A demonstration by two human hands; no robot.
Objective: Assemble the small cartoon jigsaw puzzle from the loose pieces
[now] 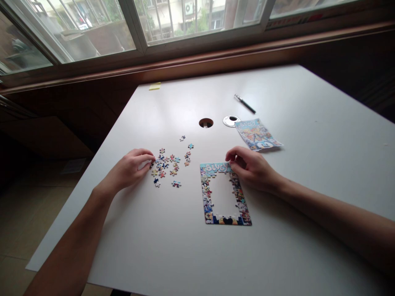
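Partly hidden: piece (151,166) at left fingers (144,157)

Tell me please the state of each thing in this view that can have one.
Puzzle: border joined, middle unfilled
Puzzle pieces: loose, mostly bunched
Picture sheet: unrolled, slightly curled
Pen: lying down
Table hole: uncovered
Round cover: off the hole
Left hand: fingers at the pieces, grip unclear
Right hand: fingers curled, at puzzle's top corner
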